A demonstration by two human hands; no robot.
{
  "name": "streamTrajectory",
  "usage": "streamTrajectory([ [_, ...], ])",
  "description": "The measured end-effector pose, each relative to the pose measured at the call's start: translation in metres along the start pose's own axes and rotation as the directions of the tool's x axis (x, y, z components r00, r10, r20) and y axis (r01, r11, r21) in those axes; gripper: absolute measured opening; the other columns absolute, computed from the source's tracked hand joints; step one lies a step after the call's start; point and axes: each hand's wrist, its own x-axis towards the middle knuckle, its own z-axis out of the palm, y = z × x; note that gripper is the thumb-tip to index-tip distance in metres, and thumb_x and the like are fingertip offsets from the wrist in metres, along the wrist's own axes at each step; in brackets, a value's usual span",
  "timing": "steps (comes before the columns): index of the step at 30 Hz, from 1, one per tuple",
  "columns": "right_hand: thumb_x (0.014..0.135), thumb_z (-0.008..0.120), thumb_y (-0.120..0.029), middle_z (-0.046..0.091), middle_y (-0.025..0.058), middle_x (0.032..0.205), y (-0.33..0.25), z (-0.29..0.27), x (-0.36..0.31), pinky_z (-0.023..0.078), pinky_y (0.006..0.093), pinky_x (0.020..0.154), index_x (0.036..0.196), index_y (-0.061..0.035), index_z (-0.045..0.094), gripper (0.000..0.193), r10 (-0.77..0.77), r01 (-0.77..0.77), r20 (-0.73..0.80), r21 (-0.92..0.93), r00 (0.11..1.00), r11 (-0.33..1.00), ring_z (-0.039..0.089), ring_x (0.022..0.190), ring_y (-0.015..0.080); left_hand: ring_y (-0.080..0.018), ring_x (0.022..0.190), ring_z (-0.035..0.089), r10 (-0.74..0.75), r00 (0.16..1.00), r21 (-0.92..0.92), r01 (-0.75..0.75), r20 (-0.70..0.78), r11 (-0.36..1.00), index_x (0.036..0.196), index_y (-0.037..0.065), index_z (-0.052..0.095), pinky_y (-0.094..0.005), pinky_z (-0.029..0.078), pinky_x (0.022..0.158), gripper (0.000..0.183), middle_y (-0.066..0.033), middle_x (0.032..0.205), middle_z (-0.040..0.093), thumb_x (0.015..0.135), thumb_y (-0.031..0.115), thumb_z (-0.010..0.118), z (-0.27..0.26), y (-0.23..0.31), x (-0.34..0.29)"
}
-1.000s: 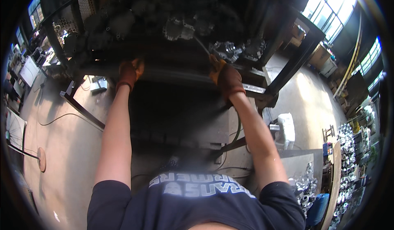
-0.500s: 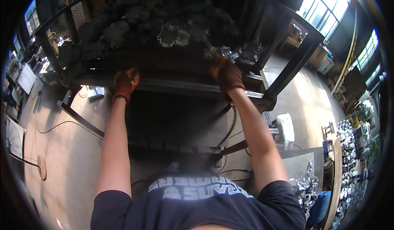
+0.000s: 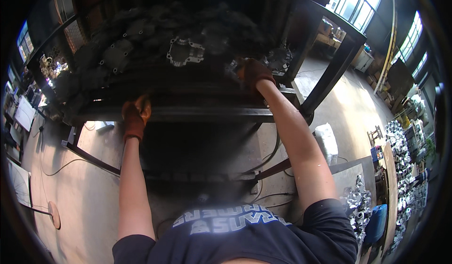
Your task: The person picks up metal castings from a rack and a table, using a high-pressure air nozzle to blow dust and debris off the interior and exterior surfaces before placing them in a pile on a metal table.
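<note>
I wear a reddish-brown work glove with an orange palm on each hand. My left hand (image 3: 136, 116) is at the front rail (image 3: 202, 113) of a dark metal bench, its fingers loosely bent and apart, with nothing visible in them. Farther in, over the right part of the bench, my right hand (image 3: 254, 72) is closed on a shiny metal casting (image 3: 232, 69). That piece is blurred and partly covered by the glove. A lighter frame-shaped casting (image 3: 193, 52) lies beyond, between my hands. Another casting (image 3: 116, 55) lies to the left, dim in shadow.
A dark heap of castings (image 3: 155, 21) fills the back of the bench. More shiny parts (image 3: 281, 57) lie just past my right hand. A steel post (image 3: 332, 73) slants at the right. A white sack (image 3: 326, 144), cables and a blue container (image 3: 376, 223) are on the right side.
My right hand has moved farther over the bench, with the blurred metal piece now at its fingers. My left hand has come slightly nearer to me. The whole view has shifted a little.
</note>
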Motion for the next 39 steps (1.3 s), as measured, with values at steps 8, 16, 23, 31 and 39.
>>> streamTrajectory([
  [8, 0.089, 0.056, -0.034, 0.063, 0.0148, 0.125, 0.004, -0.008, 0.021, 0.051, 0.0452, 0.093, 0.130, -0.0236, 0.060, 0.042, 0.302, -0.307, 0.077, 0.062, 0.950, 0.950, 0.060, 0.116, 0.0366, -0.0189, 0.075, 0.063, -0.079, 0.981, -0.036, 0.087, 0.177, 0.996, 0.116, -0.006, 0.060, -0.0239, 0.049, 0.059, 0.038, -0.0158, 0.097, 0.065, 0.097, 0.016, 0.035, 0.009, 0.022, -0.016],
  [16, 0.089, 0.057, -0.031, 0.064, 0.0227, 0.117, 0.005, -0.001, 0.002, 0.049, 0.0455, 0.092, 0.132, -0.0225, 0.059, 0.044, 0.120, -0.119, -0.003, 0.063, 0.993, 0.991, 0.061, 0.110, 0.0411, -0.0201, 0.081, 0.063, -0.010, 0.990, 0.098, -0.004, 0.138, 0.995, 0.114, -0.008, 0.059, -0.0257, 0.051, 0.061, 0.039, -0.0169, 0.103, 0.064, 0.097, 0.017, 0.034, 0.002, 0.004, -0.004],
  [23, 0.087, 0.054, -0.033, 0.065, 0.0228, 0.116, -0.008, 0.004, -0.023, 0.050, 0.0448, 0.091, 0.129, -0.0196, 0.061, 0.044, 0.174, -0.174, 0.009, 0.110, 0.985, 0.979, 0.063, 0.107, 0.0404, -0.0247, 0.090, 0.064, -0.032, 0.993, -0.050, 0.038, 0.111, 0.998, 0.120, -0.008, 0.059, -0.0292, 0.053, 0.068, 0.041, -0.0178, 0.107, 0.064, 0.096, 0.016, 0.038, -0.004, -0.011, 0.006],
  [31, 0.082, 0.064, -0.026, 0.064, 0.0212, 0.116, -0.009, 0.014, -0.053, 0.050, 0.0442, 0.086, 0.139, -0.0174, 0.051, 0.060, -0.020, 0.012, 0.079, 0.094, 0.997, 0.995, 0.064, 0.103, 0.0389, -0.0183, 0.076, 0.066, -0.131, 0.991, 0.076, 0.134, -0.034, 0.988, 0.110, -0.005, 0.065, -0.0285, 0.051, 0.061, 0.034, -0.0149, 0.096, 0.067, 0.095, 0.012, 0.041, 0.013, 0.014, -0.013],
  [39, 0.092, 0.052, -0.038, 0.066, 0.0220, 0.110, -0.033, 0.018, -0.045, 0.051, 0.0450, 0.085, 0.127, -0.0124, 0.059, 0.044, -0.157, 0.163, -0.061, 0.107, 0.986, 0.981, 0.065, 0.103, 0.0379, -0.0157, 0.071, 0.058, -0.190, 0.980, -0.076, 0.185, -0.060, 0.980, 0.105, -0.005, 0.064, -0.0307, 0.047, 0.063, 0.034, -0.0097, 0.090, 0.063, 0.095, 0.015, 0.039, 0.021, 0.028, -0.014],
])
